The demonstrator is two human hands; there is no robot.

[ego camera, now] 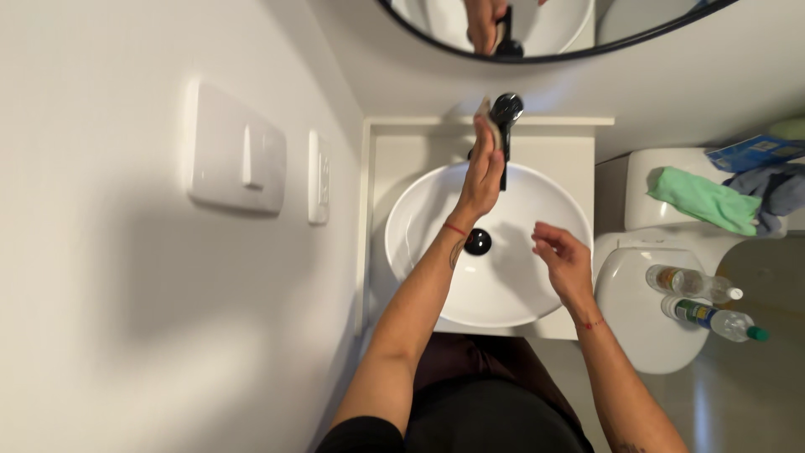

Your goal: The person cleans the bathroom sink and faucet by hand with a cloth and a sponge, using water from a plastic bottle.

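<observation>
the left hand (482, 172) pinches a small beige scrubbing sponge (489, 124) against the black metal tap (506, 113) — best rubbed with firm, short strokes; the right hand (563, 262) hovers open, empty, over the round white ceramic basin (419, 220).

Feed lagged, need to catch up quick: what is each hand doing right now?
Left hand: closed on a small sponge, pressed against the black tap.
Right hand: open, empty, over the white basin.

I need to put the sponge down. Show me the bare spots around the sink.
Bare counter lies left of the faucet, behind the basin; another strip right of the faucet. The toilet lid is crowded: two bottles. Cloths cover the tank.
</observation>
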